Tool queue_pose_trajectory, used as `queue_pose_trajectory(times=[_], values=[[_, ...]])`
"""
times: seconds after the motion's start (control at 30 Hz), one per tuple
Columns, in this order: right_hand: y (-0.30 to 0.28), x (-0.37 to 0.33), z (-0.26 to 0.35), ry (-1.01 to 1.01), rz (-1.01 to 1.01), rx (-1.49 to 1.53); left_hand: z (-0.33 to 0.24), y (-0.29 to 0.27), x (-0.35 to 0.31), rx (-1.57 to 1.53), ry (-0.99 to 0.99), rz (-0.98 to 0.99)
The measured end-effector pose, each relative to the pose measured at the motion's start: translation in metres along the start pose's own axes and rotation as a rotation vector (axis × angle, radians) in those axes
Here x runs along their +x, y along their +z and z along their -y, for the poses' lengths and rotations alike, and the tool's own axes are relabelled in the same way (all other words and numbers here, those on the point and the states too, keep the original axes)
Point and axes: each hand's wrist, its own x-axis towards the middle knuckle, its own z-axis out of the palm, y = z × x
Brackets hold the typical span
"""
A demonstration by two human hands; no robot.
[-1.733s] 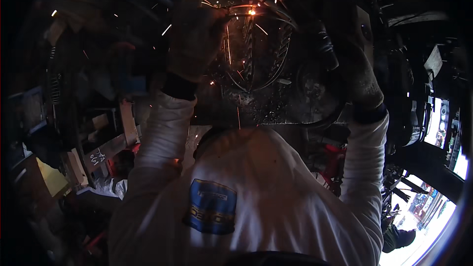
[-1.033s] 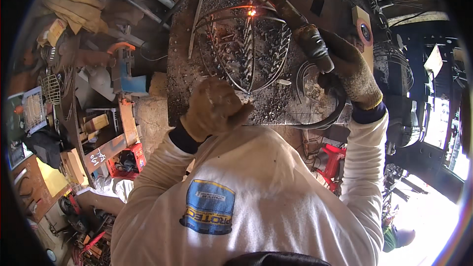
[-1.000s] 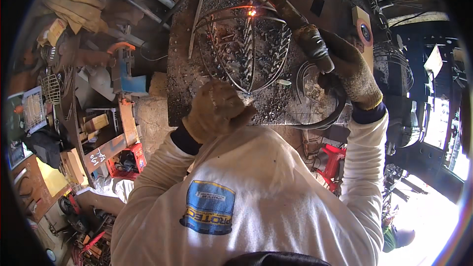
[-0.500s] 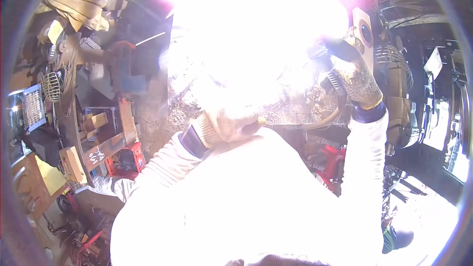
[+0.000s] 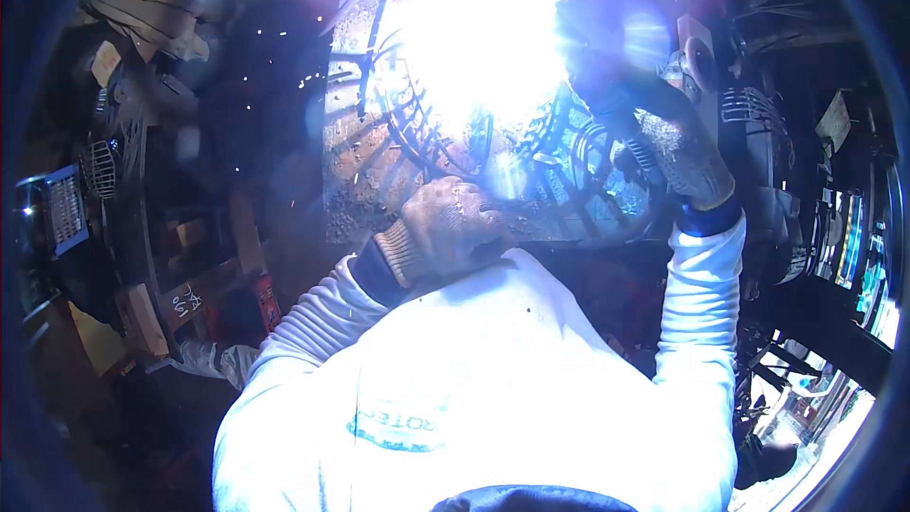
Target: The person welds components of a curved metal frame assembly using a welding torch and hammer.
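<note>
A blinding welding arc (image 5: pixel 488 28) burns over the worktable and whites out whatever lies under it. My right hand (image 5: pixel 684 147), in a worn knit work glove, is closed around a welding torch (image 5: pixel 645 159) at the arc's right side; a ribbed sleeve shows below the grip, and the tip is lost in glare. Curved dark metal bars (image 5: pixel 403 128) show at the left of the glare, perhaps a round grille. My left hand (image 5: pixel 450 223), gloved too, is curled closed at the table's near edge, close to these bars. Whatever it holds is hidden.
The spattered metal worktable (image 5: pixel 355 194) reaches to just before my body. A torch cable (image 5: pixel 637 228) loops along its right side. Shelving with a wire basket (image 5: pixel 99 169) and wood blocks (image 5: pixel 142 320) stands left. A red crate (image 5: pixel 267 301) sits lower left. Sparks fly leftward.
The white glare has shrunk to a smaller arc, so the curved bars and my left glove now show plainly. Sparks have appeared at the left. Both hands stay nearly in place.
</note>
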Motion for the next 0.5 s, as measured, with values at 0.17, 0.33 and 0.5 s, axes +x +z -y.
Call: queue_pose_trajectory(times=[0.17,0.33,0.5], values=[[-0.001,0.000,0.004,-0.071,-0.063,-0.184,0.016,0.005,-0.006,0.067,0.021,0.254],[-0.004,0.005,0.021,-0.209,-0.115,-0.295,0.014,0.049,-0.045,-1.063,-0.666,-0.097],[0.000,0.010,0.030,-0.279,-0.070,-0.374,0.052,0.070,-0.053,-1.172,-0.648,0.027]])
